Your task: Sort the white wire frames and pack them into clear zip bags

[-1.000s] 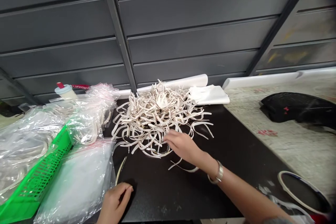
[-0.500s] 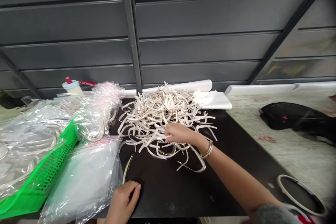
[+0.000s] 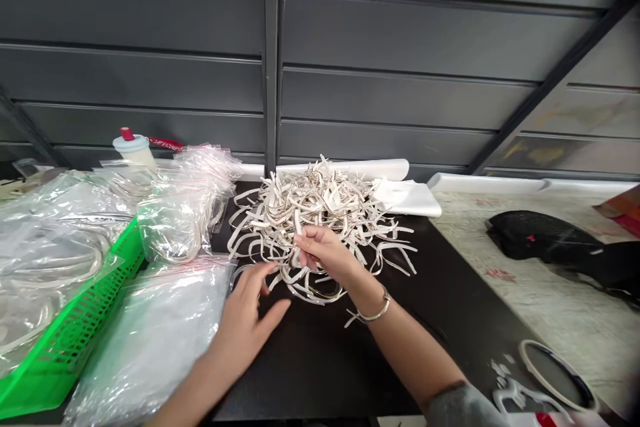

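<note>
A tangled pile of white, curved, flexible strips (image 3: pixel 330 203) covers the back middle of the dark table. At its front edge my right hand (image 3: pixel 323 253) pinches one white strip (image 3: pixel 298 221), which stands up above the fingers. To its left, my left hand (image 3: pixel 250 310) hovers over the table with thumb and fingers apart, holding nothing I can see. Its fingertips are close to the pile's front left strips. Beside the left forearm lies a stack of clear plastic zip bags (image 3: pixel 165 340).
A green basket (image 3: pixel 113 293) on the left holds bagged strips. Filled bags (image 3: pixel 175 220) and a bottle (image 3: pixel 136 152) stand behind it. White rolled sheet (image 3: pixel 355 169) lies behind the pile. A ring (image 3: pixel 536 379) and white-handled tool (image 3: pixel 507 397) lie front right; a black object (image 3: pixel 530 233) lies beyond.
My right hand has lifted slightly and moved left, now with a strip pinched in it. My left hand has risen forward and spread its fingers. The view has shifted slightly.
</note>
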`<state>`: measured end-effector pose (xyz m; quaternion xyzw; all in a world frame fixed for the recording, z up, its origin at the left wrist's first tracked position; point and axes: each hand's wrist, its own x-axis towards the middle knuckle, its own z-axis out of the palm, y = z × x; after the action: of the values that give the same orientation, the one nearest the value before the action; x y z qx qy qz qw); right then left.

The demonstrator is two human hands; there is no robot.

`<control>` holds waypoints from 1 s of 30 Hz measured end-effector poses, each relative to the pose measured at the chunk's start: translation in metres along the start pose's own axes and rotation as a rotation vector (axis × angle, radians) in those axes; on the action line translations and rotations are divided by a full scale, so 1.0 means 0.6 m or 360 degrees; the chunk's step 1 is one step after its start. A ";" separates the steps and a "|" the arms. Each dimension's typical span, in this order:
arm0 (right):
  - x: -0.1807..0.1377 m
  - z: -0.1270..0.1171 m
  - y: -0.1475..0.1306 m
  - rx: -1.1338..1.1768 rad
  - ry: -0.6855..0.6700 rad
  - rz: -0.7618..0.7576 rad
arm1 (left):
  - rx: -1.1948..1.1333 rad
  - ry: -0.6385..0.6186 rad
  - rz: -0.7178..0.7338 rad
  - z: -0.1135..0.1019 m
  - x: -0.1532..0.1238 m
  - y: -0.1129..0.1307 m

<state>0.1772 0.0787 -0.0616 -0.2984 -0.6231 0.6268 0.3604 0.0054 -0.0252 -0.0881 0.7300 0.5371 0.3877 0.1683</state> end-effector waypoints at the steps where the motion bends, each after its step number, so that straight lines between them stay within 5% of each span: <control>1: 0.007 0.009 -0.001 0.0051 -0.0035 -0.0019 | -0.0001 -0.0029 0.0023 -0.008 0.031 0.005; 5: 0.030 0.005 -0.004 -0.0054 0.0096 -0.0150 | 0.0036 -0.0150 0.0173 -0.022 0.129 0.012; 9: 0.032 -0.046 -0.008 -0.1066 0.0402 -0.0136 | -0.0059 0.0068 0.0073 -0.032 0.178 0.012; 11: 0.025 -0.069 -0.004 -0.1655 0.0248 0.0108 | -0.0282 0.0138 -0.0012 -0.036 0.192 0.012; 14: 0.019 -0.084 0.011 -0.1936 -0.0197 0.0432 | -0.0736 0.0190 -0.0094 -0.034 0.206 0.012; 21: 0.024 -0.098 0.014 -0.1748 -0.0503 0.0437 | -0.1372 0.0091 -0.0256 -0.024 0.221 0.007; 24: 0.021 -0.123 -0.008 -0.1382 -0.0579 0.0313 | -0.1493 0.0081 -0.0362 -0.026 0.227 -0.002; 26: 0.019 -0.137 -0.018 -0.1005 -0.0494 0.0159 | -0.1553 0.0096 -0.0425 -0.026 0.231 -0.008; 30: 0.019 -0.141 -0.024 -0.0542 0.0012 -0.0160 | -0.1669 0.0151 -0.0525 -0.025 0.237 -0.015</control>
<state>0.2416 0.1356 -0.0500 -0.3259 -0.7331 0.4922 0.3377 0.0055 0.1055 -0.0298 0.4363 0.3862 0.6043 0.5434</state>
